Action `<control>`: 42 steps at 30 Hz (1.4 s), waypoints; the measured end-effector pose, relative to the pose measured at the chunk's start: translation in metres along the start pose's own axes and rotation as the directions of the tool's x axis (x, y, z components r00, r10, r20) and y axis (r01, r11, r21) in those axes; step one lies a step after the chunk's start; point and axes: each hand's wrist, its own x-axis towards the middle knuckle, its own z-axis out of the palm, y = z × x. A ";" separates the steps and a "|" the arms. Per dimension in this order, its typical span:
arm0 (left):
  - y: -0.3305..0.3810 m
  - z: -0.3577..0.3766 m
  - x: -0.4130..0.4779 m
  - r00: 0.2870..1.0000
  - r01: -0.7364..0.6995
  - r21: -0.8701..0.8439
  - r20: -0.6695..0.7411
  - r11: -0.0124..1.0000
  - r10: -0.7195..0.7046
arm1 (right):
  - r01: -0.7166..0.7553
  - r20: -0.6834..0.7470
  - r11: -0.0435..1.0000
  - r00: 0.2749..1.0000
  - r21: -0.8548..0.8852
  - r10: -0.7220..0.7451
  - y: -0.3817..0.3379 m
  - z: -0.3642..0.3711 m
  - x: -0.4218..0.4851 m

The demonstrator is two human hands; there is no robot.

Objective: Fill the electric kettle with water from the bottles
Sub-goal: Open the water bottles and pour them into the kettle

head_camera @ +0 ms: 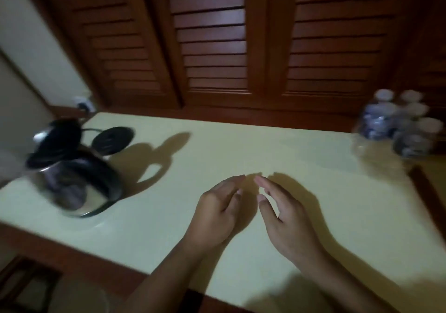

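Two hands, the left hand [217,216] and the right hand [287,221], hover over the table [241,143] with loose fingers holding nothing, so the person should grab one of the bottles [395,124] at the far right and carry it to the kettle [72,175] at the far left.

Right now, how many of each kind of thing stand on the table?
Kettle: 1
Base: 1
Bottles: 4, counted by their caps; the view is blurred
Total: 6
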 end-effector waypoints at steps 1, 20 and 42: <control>-0.009 -0.016 -0.010 0.999 0.037 0.008 -0.034 0.999 -0.037 | 0.019 0.038 1.000 0.999 0.016 -0.019 -0.008 0.017 0.002; -0.182 -0.326 -0.162 0.906 0.205 0.088 -0.393 0.975 -0.155 | 0.261 0.298 0.945 0.902 0.197 -0.311 -0.185 0.351 -0.016; -0.324 -0.480 -0.038 0.782 0.358 -0.197 -0.471 0.913 -0.408 | 0.438 0.635 0.690 0.771 -0.577 0.042 -0.228 0.511 0.053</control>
